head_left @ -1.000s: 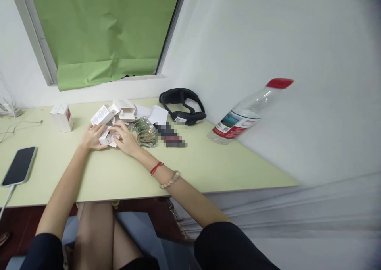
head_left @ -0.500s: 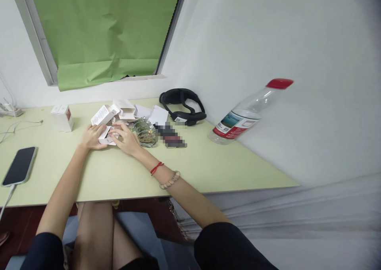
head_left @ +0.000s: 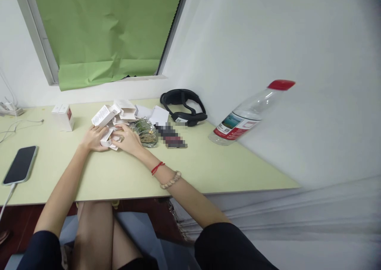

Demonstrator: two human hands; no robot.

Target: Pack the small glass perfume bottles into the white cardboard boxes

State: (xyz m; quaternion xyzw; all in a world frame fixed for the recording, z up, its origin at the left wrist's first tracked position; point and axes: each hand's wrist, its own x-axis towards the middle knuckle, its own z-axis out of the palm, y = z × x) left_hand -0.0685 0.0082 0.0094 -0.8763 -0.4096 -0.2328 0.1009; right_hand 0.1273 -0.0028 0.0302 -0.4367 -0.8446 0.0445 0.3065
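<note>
A small white cardboard box [head_left: 106,138] with loose flaps is between my two hands, low over the table. My left hand [head_left: 94,138] is closed round its left side. From the right, my right hand [head_left: 127,138] pinches the flaps at the box's open end; its fingertips are partly hidden. Just behind them lies another white box [head_left: 104,115] with printed text, and beside it an open white box [head_left: 126,108]. Shiny clear packets [head_left: 145,133] with green and brownish contents rest right of my right hand.
A white box pair [head_left: 63,118] stands at left, near a phone [head_left: 20,164] on a cable. A black headset [head_left: 183,107], white paper [head_left: 159,115] and a blurred-out dark item [head_left: 172,135] lie behind right. A red-capped bottle [head_left: 238,121] stands by the wall.
The small box has turned in my hands, its flaps now pointing down and to the right. My right hand's fingers have shifted slightly; the other things stay put.
</note>
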